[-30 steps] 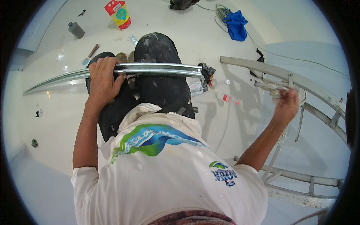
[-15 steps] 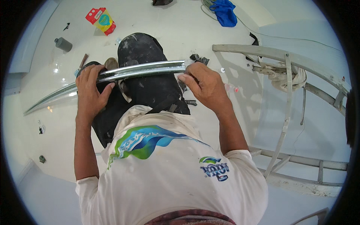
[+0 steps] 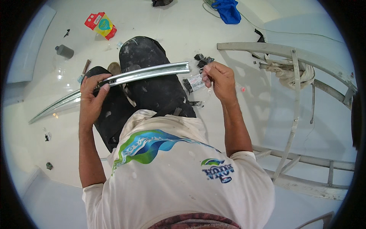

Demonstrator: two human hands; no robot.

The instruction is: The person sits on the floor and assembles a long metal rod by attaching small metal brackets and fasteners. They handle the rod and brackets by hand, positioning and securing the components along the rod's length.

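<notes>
A long, shiny metal rail [image 3: 152, 72] crosses from far left to the middle, passing over the person's legs, and narrows to a tip at its left end. Beyond that left part of the rail, a grey bottle [image 3: 65, 52] lies on the pale floor [image 3: 49, 91], and a brown stick [image 3: 86, 66] lies nearer the rail. The left hand [image 3: 93, 93] is clamped on the rail, fingers over it and thumb along the near side. Well beyond the rail here sits a red and yellow packet [image 3: 101, 26] with a round teal patch and a small pale label, its print too small to read. The black trousers [image 3: 145, 86] show on both sides of the rail. On the near side, the white shirt [image 3: 164, 183] bears a blue and green wave print and, to the right, a logo of dark blue letters under a green swirl. Just off the rail's right end, a packet [image 3: 196, 83] shows a white printed label. The right hand [image 3: 219, 82] is just beside that end, apart from the rail, fingers curled toward the thumb; I cannot tell whether they pinch anything. Farthest right of the rail stands a pale ladder [image 3: 259, 47] with cloth [image 3: 291, 76] bundled on it.
</notes>
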